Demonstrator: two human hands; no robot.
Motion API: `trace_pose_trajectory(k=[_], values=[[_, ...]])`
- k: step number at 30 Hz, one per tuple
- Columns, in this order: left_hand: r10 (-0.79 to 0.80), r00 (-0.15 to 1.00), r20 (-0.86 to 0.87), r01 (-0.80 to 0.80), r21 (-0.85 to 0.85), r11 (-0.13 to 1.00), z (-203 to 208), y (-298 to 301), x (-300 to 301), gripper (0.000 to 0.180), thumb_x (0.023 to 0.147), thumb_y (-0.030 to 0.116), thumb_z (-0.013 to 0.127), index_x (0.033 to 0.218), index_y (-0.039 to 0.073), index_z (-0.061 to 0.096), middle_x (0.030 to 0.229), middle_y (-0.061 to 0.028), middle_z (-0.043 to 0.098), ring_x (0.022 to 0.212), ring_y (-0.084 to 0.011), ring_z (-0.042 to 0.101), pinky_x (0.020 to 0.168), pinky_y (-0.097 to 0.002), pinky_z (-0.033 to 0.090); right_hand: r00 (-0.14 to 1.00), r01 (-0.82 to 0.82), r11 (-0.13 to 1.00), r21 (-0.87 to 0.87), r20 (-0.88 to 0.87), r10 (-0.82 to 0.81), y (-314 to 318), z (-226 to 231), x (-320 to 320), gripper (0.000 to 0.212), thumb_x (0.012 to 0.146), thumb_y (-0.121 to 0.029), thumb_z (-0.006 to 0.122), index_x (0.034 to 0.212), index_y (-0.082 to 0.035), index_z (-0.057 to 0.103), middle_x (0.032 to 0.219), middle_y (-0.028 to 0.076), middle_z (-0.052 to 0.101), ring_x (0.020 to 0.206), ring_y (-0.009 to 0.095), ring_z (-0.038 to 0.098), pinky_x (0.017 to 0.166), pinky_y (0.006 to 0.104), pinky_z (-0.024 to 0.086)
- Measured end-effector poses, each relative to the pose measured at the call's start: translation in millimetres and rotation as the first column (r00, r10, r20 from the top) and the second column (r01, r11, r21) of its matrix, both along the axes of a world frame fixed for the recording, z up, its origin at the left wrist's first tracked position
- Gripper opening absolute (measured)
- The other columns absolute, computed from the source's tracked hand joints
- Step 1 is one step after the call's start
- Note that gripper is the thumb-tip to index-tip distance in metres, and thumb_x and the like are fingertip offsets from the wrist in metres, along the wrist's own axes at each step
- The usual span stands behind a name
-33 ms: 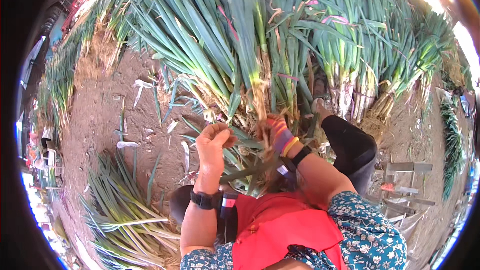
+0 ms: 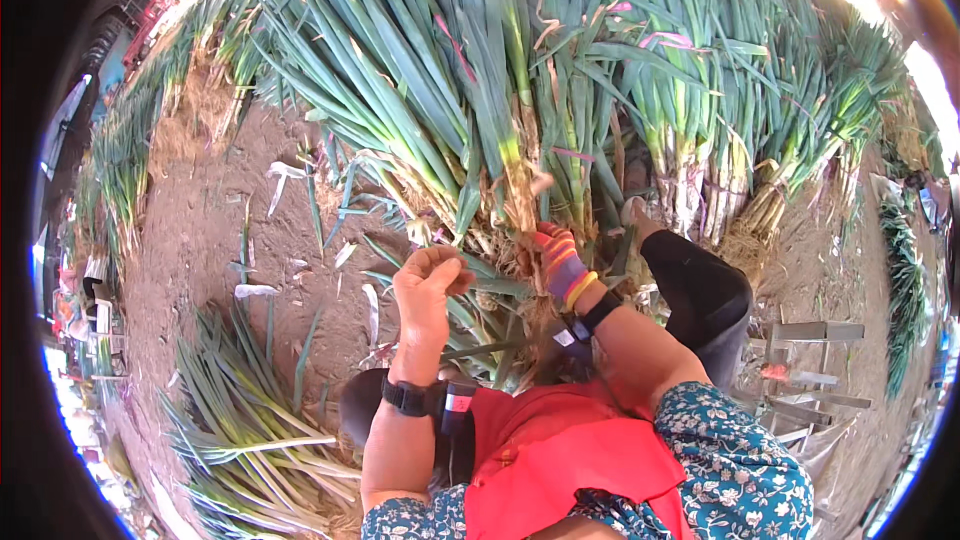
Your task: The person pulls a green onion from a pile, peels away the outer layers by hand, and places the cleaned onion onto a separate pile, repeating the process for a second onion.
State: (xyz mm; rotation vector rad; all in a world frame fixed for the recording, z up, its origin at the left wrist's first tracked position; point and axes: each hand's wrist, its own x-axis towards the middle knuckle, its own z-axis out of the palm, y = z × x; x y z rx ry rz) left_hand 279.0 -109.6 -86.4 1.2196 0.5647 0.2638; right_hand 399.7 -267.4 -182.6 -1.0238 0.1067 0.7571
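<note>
My right hand [image 2: 562, 265] wears a striped pink, purple and yellow glove. Its fingers close around the brown, dry-skinned base of a few green onions [image 2: 518, 185], whose long green leaves reach up and away from me. My left hand [image 2: 430, 275] is bare and sits just left of them, fingers curled in toward the thumb. Whatever it pinches, if anything, is too small to make out. Behind both hands leans a thick bunch of green onions [image 2: 390, 80], roots toward me. Loose leaves lie under my hands.
More green onions [image 2: 690, 90] stand in bundles at the far right, some tied with pink strips. A loose pile [image 2: 250, 430] lies at the near left. To my right is a low metal frame [image 2: 815, 332]. Leaf scraps litter the dirt floor [image 2: 290, 290].
The brown strands hanging below my gloved hand have shifted, and a blurred pale bit now shows above it beside the onion base. My left hand has hardly moved.
</note>
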Motion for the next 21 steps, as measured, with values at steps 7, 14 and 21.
trace_pose_trajectory(k=[7, 14, 21], values=[[0.078, 0.986, 0.150, -0.086, 0.046, 0.995, 18, -5, -16, 0.032, 0.084, 0.019, 0.066, 0.109, -0.001, 0.060, 0.090, -0.0073, 0.067, 0.077, -0.0154, 0.064, 0.066, -0.0262, 0.050, 0.942, -0.258, 0.966, -0.020, 0.214, 0.257, -13, 69, -70, 0.011, 0.083, -0.012, 0.061, 0.090, -0.005, 0.057, 0.061, 0.000, 0.052, 0.044, 0.009, 0.045, 0.041, 0.0241, 0.033], [0.290, 0.930, 0.228, -0.350, 0.297, 0.889, 23, -1, -33, 0.017, 0.084, 0.007, 0.065, 0.098, -0.003, 0.062, 0.089, -0.0057, 0.063, 0.080, -0.0126, 0.055, 0.073, -0.0242, 0.044, 0.775, -0.256, 0.920, -0.297, 0.506, 0.379, -24, 57, -106, 0.025, 0.083, -0.012, 0.063, 0.104, 0.000, 0.057, 0.067, 0.002, 0.056, 0.055, 0.009, 0.048, 0.048, 0.0267, 0.040], [0.480, 0.795, 0.371, -0.552, 0.117, 0.825, 23, 34, -69, 0.031, 0.084, 0.001, 0.060, 0.114, -0.001, 0.055, 0.104, -0.0138, 0.063, 0.086, -0.0221, 0.063, 0.078, -0.0317, 0.049, 0.347, -0.017, 0.463, -0.886, 0.429, 0.834, -37, -37, -68, 0.059, 0.081, -0.043, 0.060, 0.121, 0.000, 0.053, 0.113, 0.024, 0.059, 0.106, 0.038, 0.055, 0.092, 0.0386, 0.043]])
